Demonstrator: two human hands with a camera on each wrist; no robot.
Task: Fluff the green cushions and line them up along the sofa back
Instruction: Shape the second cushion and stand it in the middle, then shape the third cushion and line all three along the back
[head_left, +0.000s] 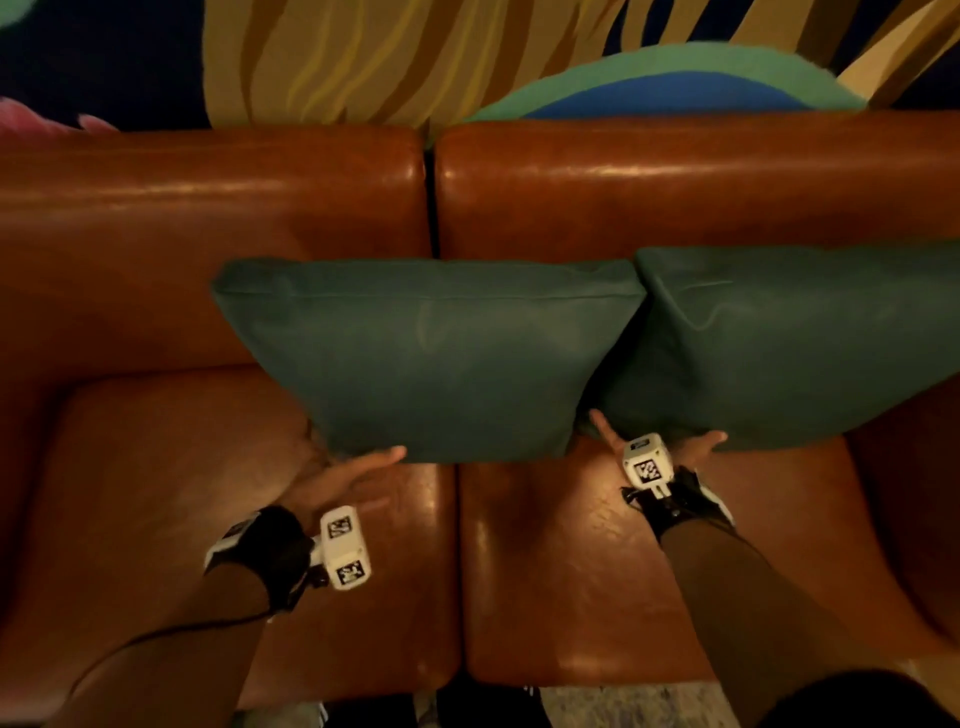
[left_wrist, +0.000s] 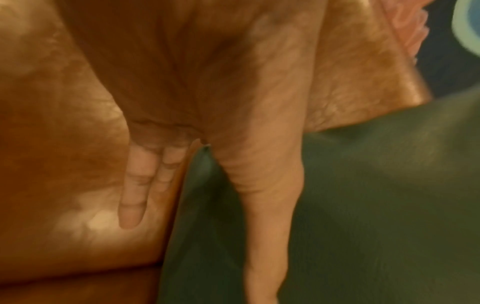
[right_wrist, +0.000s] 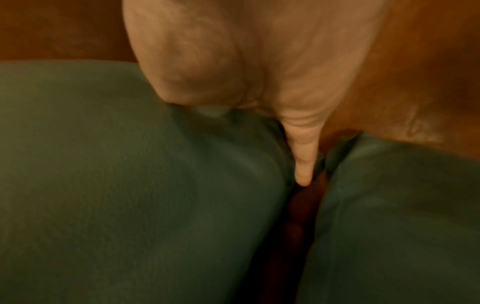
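Note:
Two green cushions lean upright, side by side, against the brown leather sofa back (head_left: 218, 208). The middle cushion (head_left: 431, 358) stands over the seam between the two seat pads; the right cushion (head_left: 789, 348) touches its right edge. My left hand (head_left: 358, 470) is at the middle cushion's lower left corner with straight fingers (left_wrist: 135, 191) on the leather and the thumb (left_wrist: 267, 216) lying along the green cover. My right hand (head_left: 685, 451) is spread at the foot of both cushions, one finger (right_wrist: 303, 162) reaching into the gap between them. Neither hand grips anything.
The leather seat pads (head_left: 571, 571) stretch bare in front of the cushions, with a rounded armrest (head_left: 914, 493) at the right. Behind the sofa back is a wall painted with yellow, green and blue shapes (head_left: 649, 88).

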